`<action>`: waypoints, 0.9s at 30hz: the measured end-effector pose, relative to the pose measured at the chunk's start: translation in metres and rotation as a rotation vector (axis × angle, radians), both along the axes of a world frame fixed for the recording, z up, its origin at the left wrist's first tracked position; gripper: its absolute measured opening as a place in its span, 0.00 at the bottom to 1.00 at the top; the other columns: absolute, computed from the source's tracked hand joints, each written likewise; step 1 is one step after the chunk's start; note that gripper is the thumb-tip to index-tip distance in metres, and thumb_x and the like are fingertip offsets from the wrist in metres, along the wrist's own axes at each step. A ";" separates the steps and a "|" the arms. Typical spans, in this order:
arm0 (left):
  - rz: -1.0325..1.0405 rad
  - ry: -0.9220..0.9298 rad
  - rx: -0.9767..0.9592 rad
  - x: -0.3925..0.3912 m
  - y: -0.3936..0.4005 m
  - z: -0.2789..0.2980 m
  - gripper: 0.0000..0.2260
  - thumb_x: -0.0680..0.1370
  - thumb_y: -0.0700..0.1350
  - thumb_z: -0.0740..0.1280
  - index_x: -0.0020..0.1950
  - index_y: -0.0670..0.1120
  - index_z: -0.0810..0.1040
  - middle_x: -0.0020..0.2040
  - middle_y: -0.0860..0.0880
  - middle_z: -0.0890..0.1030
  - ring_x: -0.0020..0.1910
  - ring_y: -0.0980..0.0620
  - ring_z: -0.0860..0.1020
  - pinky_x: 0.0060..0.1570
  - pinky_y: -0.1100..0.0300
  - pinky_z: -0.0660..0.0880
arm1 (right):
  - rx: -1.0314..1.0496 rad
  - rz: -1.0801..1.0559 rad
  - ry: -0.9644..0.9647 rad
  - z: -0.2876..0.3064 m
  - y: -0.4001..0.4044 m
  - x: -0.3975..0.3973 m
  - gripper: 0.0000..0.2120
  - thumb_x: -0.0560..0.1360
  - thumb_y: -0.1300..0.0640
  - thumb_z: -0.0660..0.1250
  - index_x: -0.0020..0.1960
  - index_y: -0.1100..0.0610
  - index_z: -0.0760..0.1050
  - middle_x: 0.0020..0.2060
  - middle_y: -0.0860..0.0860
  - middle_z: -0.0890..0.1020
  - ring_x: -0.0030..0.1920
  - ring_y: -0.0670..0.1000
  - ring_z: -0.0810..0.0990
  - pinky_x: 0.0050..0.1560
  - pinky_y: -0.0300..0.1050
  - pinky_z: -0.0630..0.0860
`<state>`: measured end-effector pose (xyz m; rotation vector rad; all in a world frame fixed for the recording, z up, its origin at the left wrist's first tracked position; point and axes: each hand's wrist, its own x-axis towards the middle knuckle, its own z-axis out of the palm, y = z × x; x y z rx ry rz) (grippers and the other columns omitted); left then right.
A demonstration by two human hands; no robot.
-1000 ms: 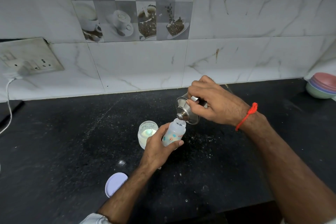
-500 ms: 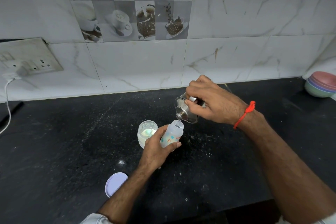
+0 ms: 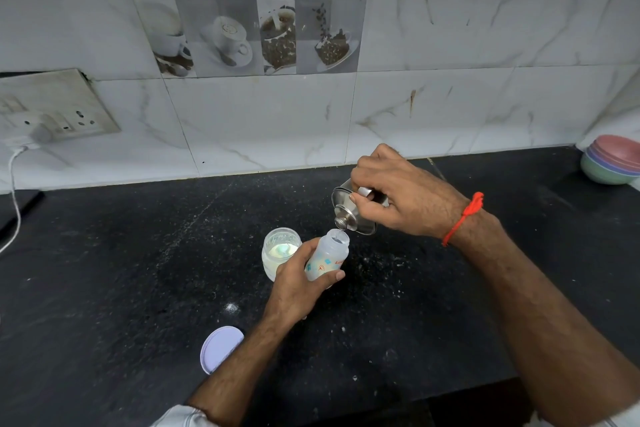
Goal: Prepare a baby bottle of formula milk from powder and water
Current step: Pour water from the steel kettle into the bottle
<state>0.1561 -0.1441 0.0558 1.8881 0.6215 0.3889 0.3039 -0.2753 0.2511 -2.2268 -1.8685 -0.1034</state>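
My left hand (image 3: 298, 279) grips a small translucent baby bottle (image 3: 327, 258) with printed figures, tilted to the right with its open mouth up. My right hand (image 3: 398, 196) holds a steel bottle (image 3: 349, 211) tipped over, its narrow spout right above the baby bottle's mouth. A thin stream of water seems to run between them. Just left of the baby bottle stands an open glass jar (image 3: 280, 251) with white powder inside. A pale lilac lid (image 3: 221, 348) lies flat on the counter near my left forearm.
The black stone counter (image 3: 138, 270) carries scattered white specks around the jar. Stacked pastel bowls (image 3: 611, 163) sit at the far right by the wall. A wall socket (image 3: 52, 107) with a plugged white cable (image 3: 14, 191) is at the left.
Both hands and the two bottles have stayed almost where they were; the baby bottle sits slightly lower and more tilted under the steel spout.
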 end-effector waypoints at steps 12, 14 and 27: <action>-0.006 -0.019 0.012 0.001 0.001 -0.002 0.28 0.73 0.51 0.80 0.70 0.59 0.76 0.63 0.59 0.81 0.64 0.57 0.79 0.60 0.59 0.78 | -0.004 -0.003 -0.012 0.002 0.000 0.000 0.12 0.80 0.52 0.61 0.43 0.58 0.73 0.39 0.51 0.75 0.48 0.53 0.69 0.48 0.26 0.61; -0.009 -0.014 0.011 0.002 0.002 -0.002 0.28 0.73 0.51 0.80 0.71 0.58 0.76 0.63 0.59 0.82 0.64 0.57 0.79 0.60 0.58 0.78 | 0.000 0.004 -0.019 0.002 0.001 0.000 0.11 0.80 0.53 0.63 0.43 0.59 0.74 0.39 0.51 0.75 0.48 0.53 0.69 0.48 0.25 0.61; -0.017 -0.017 -0.003 0.008 0.002 -0.003 0.28 0.73 0.52 0.80 0.70 0.60 0.75 0.62 0.62 0.81 0.62 0.60 0.79 0.57 0.62 0.78 | 0.014 0.056 -0.073 0.001 0.006 0.000 0.09 0.79 0.55 0.66 0.42 0.58 0.74 0.37 0.51 0.75 0.46 0.52 0.68 0.46 0.29 0.61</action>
